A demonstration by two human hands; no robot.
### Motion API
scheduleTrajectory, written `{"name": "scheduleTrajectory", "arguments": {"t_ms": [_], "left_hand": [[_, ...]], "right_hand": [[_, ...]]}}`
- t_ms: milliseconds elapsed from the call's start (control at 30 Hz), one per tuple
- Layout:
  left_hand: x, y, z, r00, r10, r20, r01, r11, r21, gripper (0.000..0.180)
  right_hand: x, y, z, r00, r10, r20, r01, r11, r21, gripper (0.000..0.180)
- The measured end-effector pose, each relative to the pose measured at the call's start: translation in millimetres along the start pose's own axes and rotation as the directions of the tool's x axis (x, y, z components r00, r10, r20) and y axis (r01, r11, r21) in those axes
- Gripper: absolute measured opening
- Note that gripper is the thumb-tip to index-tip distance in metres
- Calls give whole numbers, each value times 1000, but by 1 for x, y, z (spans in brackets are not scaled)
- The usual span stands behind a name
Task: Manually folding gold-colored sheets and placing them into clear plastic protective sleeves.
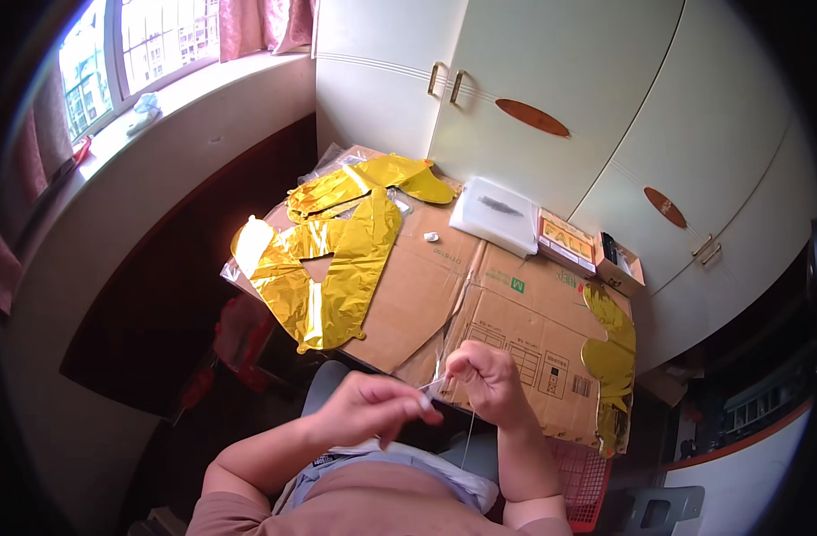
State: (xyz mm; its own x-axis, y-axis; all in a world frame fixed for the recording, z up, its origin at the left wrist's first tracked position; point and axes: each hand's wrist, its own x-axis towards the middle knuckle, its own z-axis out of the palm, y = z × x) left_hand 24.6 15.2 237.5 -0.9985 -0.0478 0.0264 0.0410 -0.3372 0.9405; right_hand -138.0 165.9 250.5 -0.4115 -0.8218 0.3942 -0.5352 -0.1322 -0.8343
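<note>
Pinched between both hands, a thin clear strip and its trailing thread sit just above the lap: left hand (pixel 368 409) nips one end, right hand (pixel 484 380) closes on the other. Gold foil balloons (pixel 323 268) lie flat and limp on the flattened cardboard (pixel 480 304), another (pixel 612 357) at right. None inflated or strung yet, by the look of it.
</note>
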Motion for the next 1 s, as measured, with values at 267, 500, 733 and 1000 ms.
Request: {"name": "scheduleTrajectory", "arguments": {"t_ms": [267,500,733,1000], "left_hand": [[17,-13,-10,992,116,-57,-77,884,461,17],[35,14,-15,883,289,-370,-257,957,133,17],[30,29,-23,996,79,40,-63,949,-308,17],[28,32,-10,999,-23,-39,18,993,-115,19]], "right_hand": [[-8,-18,13,993,-68,92,62,996,67,8],[-22,-7,27,977,-15,213,17,1000,-5,11],[-12,13,20,989,-119,91,110,988,104,9],[-7,8,14,995,-76,68,78,997,-19,8]]}}
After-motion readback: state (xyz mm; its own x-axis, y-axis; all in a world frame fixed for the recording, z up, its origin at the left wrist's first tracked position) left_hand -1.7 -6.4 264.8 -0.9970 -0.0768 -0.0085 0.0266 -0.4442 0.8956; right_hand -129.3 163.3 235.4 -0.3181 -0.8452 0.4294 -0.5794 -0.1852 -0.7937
